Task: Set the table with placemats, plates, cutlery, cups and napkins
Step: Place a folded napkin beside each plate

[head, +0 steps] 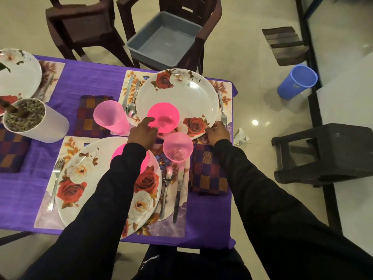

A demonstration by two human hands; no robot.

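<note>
The far white rose-patterned plate (181, 93) lies on a floral placemat (227, 87) with a pink bowl (164, 116) on it. My left hand (142, 131) grips the bowl's near-left side. My right hand (218, 132) is closed on the plate's near rim, beside a fork (222, 108). A knife (127, 93) and spoon (132, 107) lie to the plate's left. Pink cups stand at left (109, 116) and near (177, 147). The near plate (80, 178) has a fork (55, 182), spoon (167, 178) and knife (178, 190); my left sleeve hides most of its pink bowl (119, 152).
Checked napkins lie at right (209, 170), centre (88, 116) and left (12, 152) on the purple cloth. A white plant pot (46, 126) and another plate (18, 73) sit at left. Behind, a grey tub (163, 43) rests on a chair. A blue cup (296, 81) and black stool (323, 154) are on the floor.
</note>
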